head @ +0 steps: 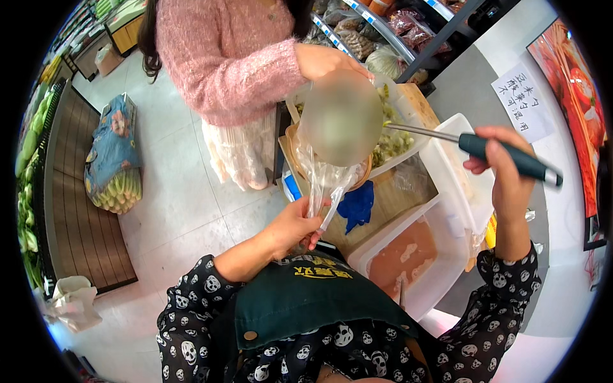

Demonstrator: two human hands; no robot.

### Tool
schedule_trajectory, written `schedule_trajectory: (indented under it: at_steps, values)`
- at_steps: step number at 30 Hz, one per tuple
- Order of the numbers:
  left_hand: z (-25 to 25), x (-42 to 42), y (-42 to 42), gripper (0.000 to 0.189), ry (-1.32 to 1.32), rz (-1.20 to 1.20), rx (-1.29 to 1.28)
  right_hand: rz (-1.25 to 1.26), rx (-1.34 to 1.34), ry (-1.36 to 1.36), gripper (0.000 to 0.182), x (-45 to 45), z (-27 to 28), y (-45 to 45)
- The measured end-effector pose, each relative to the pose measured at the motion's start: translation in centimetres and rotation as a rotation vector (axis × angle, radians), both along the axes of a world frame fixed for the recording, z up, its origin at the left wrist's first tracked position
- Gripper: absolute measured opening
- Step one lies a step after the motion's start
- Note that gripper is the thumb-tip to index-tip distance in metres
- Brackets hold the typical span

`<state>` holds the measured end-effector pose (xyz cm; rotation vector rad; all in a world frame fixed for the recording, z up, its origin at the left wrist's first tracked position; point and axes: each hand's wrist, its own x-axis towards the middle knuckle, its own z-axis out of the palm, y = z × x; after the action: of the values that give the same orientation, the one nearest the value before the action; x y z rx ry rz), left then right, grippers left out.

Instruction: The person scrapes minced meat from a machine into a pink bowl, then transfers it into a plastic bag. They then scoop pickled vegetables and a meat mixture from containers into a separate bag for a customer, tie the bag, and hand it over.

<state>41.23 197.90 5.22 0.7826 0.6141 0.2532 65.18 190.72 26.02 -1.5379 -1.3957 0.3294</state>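
Note:
My left hand (298, 225) grips the gathered top of a clear plastic bag (318, 184) in front of my apron. With my right hand (507, 163) I hold a long-handled metal utensil by its dark green handle (498, 154); its shaft points left to a white plastic tub (417, 143) of chopped pickled greens (397, 143). A blurred round patch hides the utensil's head and part of the bag. Behind the bag, a brown round rim (368, 172) shows. A blue cloth or glove (357, 206) lies on the wooden surface (383, 210) beside it.
A tub (455, 268) of reddish-brown liquid stands nearer me. Across the tubs a person in a pink sweater (230, 67) reaches an arm over the greens. Shelves of bagged goods (354, 43) stand behind. At left are a vegetable rack (72, 191) and a covered bundle of vegetables (115, 158).

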Motion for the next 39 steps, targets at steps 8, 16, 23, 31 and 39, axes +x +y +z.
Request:
schedule_trajectory:
  at_steps: [8,16,23,31,39]
  values:
    - [-0.1,-0.4,-0.1,0.021,0.015,0.004,0.020,0.407,0.150,-1.148,0.033,-2.1,-0.2,-5.3]
    - [-0.1,0.2,-0.2,0.016,0.020,0.001,0.011,-0.084,0.199,-0.777,0.018,4.4,-3.8,-4.5]
    - [-0.4,0.3,-0.2,0.023,0.043,-0.001,0.069,0.053,-0.062,-1.090,0.028,10.0,-18.0,2.5]
    - [-2.1,0.5,-0.3,0.031,0.004,-0.013,-0.002,0.139,-0.182,-1.027,0.040,4.3,-16.8,3.6]
    - [-1.4,0.8,-0.4,0.025,-0.005,-0.002,0.034,0.829,-0.016,-0.794,0.010,-5.5,-13.6,4.2]
